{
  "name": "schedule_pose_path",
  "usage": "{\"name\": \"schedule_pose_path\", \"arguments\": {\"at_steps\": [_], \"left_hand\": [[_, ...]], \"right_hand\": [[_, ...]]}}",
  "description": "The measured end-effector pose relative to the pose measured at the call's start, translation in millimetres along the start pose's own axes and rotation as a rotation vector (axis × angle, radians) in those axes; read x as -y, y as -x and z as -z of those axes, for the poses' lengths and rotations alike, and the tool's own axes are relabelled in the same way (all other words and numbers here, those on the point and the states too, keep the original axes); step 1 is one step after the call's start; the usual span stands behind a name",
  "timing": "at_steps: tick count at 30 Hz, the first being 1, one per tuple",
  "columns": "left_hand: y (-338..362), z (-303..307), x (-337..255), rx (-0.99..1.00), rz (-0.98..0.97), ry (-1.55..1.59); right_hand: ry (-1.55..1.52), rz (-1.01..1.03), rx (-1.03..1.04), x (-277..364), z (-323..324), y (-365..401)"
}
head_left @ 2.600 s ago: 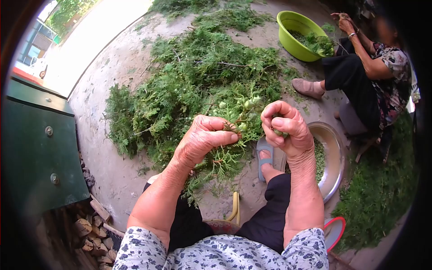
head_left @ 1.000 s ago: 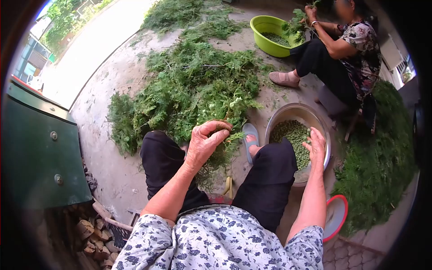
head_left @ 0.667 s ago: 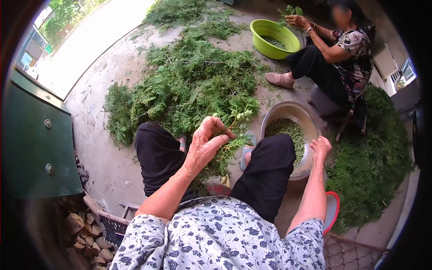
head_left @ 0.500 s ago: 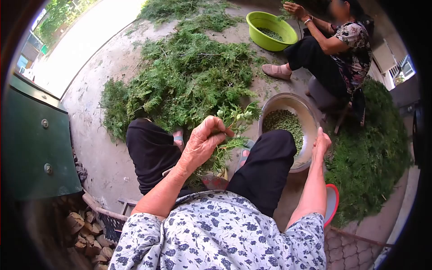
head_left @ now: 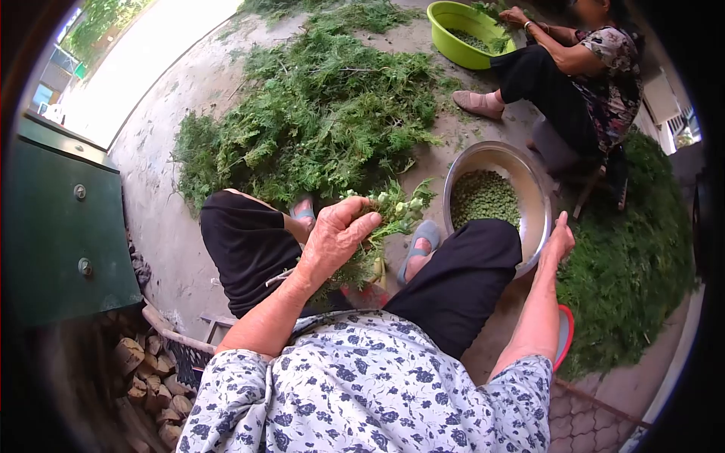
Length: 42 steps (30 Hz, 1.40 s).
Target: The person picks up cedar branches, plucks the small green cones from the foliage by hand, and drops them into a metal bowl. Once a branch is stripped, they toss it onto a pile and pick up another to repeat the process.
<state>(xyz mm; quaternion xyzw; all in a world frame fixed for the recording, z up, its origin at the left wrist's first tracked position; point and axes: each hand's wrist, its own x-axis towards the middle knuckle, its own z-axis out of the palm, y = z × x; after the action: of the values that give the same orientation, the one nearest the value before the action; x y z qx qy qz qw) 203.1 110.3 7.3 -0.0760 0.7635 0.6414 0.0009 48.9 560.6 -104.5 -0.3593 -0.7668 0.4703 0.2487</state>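
Note:
My left hand [head_left: 336,235] is closed on a green sprig [head_left: 396,213] that bears pale green cones, held between my knees. At the right rim of the steel bowl [head_left: 538,198], my right hand [head_left: 557,240] grips the metal edge, its forefinger pointing up. Many small green cones [head_left: 483,198] lie inside the bowl, beside my right knee. Beyond my feet spreads a large heap of cut green branches [head_left: 325,113].
A co-worker [head_left: 589,75] sits at the upper right, hands on a sprig over a lime-green basin [head_left: 453,49]. More greenery [head_left: 627,264] lies at the right. A green metal cabinet [head_left: 68,226] and firewood [head_left: 155,385] are at the left.
The bowl and surroundings have shifted rightward and slightly up in view. My knees are farther apart. The co-worker's hands and sprig are lower, over the basin's edge.

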Motion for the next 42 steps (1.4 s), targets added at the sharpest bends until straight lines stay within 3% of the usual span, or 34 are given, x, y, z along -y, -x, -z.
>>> {"name": "schedule_pose_path", "arguments": {"at_steps": [4,6,13,15,16,18,19,21,24,25,27,30,32,36,38,39,40,42], "left_hand": [[2,-7,11,-0.001,0.003,0.139],[2,-8,14,0.001,0.021,0.215],[0,-11,24,0.043,0.122,0.407],[-1,-11,27,0.059,0.083,0.316],[-1,-11,26,0.058,0.084,0.315],[0,-14,23,0.049,0.113,0.346],[0,-15,26,0.048,0.077,0.293],[1,-17,18,0.052,0.090,0.235],[1,-23,12,0.048,0.049,0.068],[2,-25,11,0.040,0.040,-0.002],[2,-26,7,0.036,0.027,-0.076],[6,-26,3,0.061,0.056,-0.090],[7,-26,8,0.026,-0.027,-0.081],[8,-24,10,0.022,-0.017,-0.091],[6,-24,11,0.006,-0.001,-0.044],[6,-24,11,-0.016,0.017,0.001],[6,-23,11,-0.016,0.016,0.001],[6,-22,11,0.027,0.076,0.033]], "right_hand": [[-0.086,0.002,0.084,-11,-7,-9],[0.032,-0.016,0.118,-30,-13,-25],[0.295,-0.006,0.085,29,-6,15],[0.071,-0.002,0.331,20,-10,8],[0.071,-0.003,0.333,19,-12,8],[0.433,0.199,0.335,23,-15,10],[0.432,0.198,0.335,39,-17,23],[0.087,0.364,0.563,81,-19,64],[-0.072,0.779,0.778,155,-16,166],[-0.188,0.809,0.921,166,-15,192],[-0.118,1.007,1.005,183,-12,234],[-0.085,1.069,1.116,168,-25,260],[-0.112,0.991,1.242,155,-31,262],[-0.091,0.926,1.232,152,-28,270],[-0.151,1.021,0.998,152,-28,278],[-0.240,0.789,1.031,161,-22,280],[-0.332,0.686,1.076,155,-26,269],[-0.824,-0.053,1.157,160,-29,261]]}}
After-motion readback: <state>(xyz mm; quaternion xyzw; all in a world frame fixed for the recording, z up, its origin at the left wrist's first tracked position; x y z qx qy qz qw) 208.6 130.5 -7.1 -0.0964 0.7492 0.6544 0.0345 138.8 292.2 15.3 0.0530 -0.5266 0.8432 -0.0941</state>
